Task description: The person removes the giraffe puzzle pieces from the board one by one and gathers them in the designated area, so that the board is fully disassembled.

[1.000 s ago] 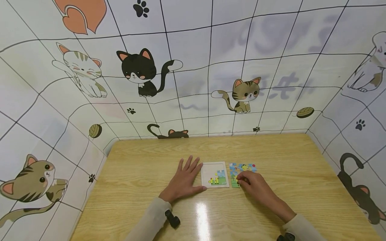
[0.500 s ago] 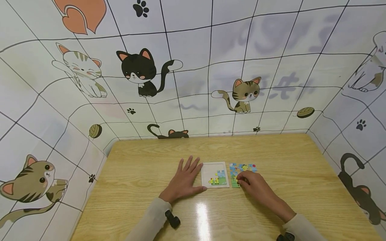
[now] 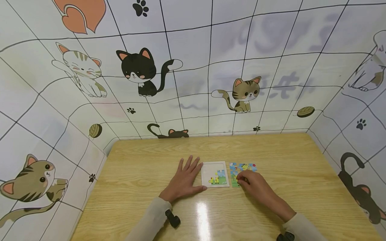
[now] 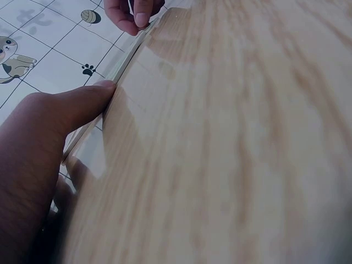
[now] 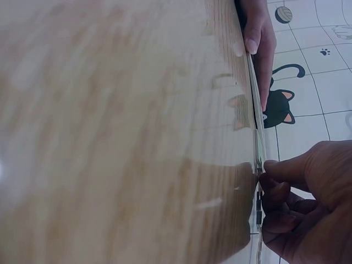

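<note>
A white square puzzle tray (image 3: 208, 169) lies on the wooden table, with several joined jigsaw pieces (image 3: 221, 177) in its lower right part, blue, green and yellow. My left hand (image 3: 184, 180) rests spread on the table, its thumb at the tray's lower edge and index finger by the upper left corner. Right of the tray lies a patch of loose puzzle pieces (image 3: 233, 174) in blue, green and yellow. Over it, my right hand (image 3: 253, 184) pinches a puzzle piece (image 3: 237, 178) between thumb and index finger; the other fingers curl under and the hand hides part of the patch.
The wooden table (image 3: 150, 157) runs back to a white tiled-pattern wall (image 3: 193, 80) printed with cartoon cats. Side walls stand at left and right. Dark wrist cameras (image 3: 172, 219) sit on both sleeves. A bright light reflection falls on the tabletop in front.
</note>
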Demonstrator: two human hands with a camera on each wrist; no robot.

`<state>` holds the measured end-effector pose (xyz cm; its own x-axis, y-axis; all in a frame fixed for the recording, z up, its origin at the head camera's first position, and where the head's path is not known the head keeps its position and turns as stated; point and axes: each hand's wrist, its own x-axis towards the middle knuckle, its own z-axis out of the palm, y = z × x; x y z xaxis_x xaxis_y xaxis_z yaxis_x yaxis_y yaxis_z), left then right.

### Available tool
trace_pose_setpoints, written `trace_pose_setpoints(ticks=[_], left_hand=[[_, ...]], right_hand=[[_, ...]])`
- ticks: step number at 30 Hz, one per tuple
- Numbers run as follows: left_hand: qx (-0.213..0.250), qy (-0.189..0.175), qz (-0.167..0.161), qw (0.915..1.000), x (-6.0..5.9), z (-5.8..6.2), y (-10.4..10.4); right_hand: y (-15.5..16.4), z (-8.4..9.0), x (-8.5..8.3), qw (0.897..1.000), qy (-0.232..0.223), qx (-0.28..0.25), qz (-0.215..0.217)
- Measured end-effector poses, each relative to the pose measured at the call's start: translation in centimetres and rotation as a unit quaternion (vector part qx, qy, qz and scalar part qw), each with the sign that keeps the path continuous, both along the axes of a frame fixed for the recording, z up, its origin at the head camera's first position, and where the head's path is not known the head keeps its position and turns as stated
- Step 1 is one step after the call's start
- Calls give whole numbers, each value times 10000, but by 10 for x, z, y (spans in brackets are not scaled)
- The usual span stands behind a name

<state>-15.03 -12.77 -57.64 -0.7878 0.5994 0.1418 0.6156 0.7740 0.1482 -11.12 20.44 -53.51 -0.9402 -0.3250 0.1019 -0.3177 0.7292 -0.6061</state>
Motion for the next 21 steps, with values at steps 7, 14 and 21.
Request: trace_pose_setpoints(ticks=[7, 14, 21], left_hand=[[5, -60, 29, 10000, 0, 1, 0], [14, -42, 37, 10000, -1, -1, 0], [37, -47, 19, 10000, 0, 0, 0]], right_hand=[[0, 0, 1, 9999, -4, 123, 66], [0, 0, 1, 9998, 119, 116, 95], [1, 2, -1, 9999, 107, 93, 44]])
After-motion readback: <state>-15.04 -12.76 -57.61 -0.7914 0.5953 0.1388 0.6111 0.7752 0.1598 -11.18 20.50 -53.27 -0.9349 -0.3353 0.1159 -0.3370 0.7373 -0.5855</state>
